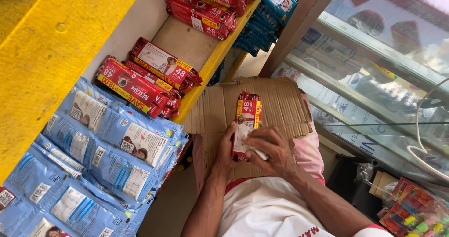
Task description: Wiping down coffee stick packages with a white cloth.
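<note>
A red stick-pack pouch (246,110) rests on a brown cardboard sheet (280,101) over my lap. My left hand (227,150) grips its lower left edge. My right hand (271,150) lies over the lower part of the pouch with a small white cloth (256,153) under its fingers, pressed on the pouch. Both forearms come up from the bottom of the view.
A yellow-edged shelf (213,64) on the left carries red pouches (149,78) and stacked blue packets (103,143). More red pouches (201,10) and blue packets (264,21) lie further along. A glass display case (374,78) stands right, with colourful items (416,211) at the lower right.
</note>
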